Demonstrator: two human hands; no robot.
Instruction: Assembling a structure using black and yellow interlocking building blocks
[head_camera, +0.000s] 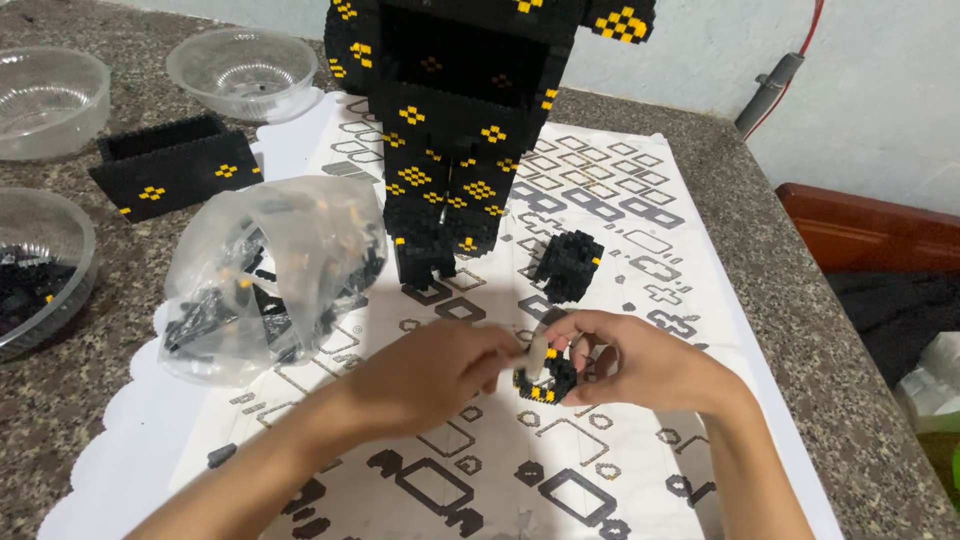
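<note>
Evidently a small black-and-yellow brick piece is being pinched at the sheet's centre by the right hand, fingers curled; the left hand, fingertips closed, is pressing at nine o'clock. Studs are best being aligned squarely, pressure being kept gentle.

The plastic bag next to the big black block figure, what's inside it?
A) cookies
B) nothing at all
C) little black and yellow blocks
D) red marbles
C: the clear plastic bag, lying left of the tall black and yellow block figure, shows many small dark pieces with a few yellow ones through its side.
</note>
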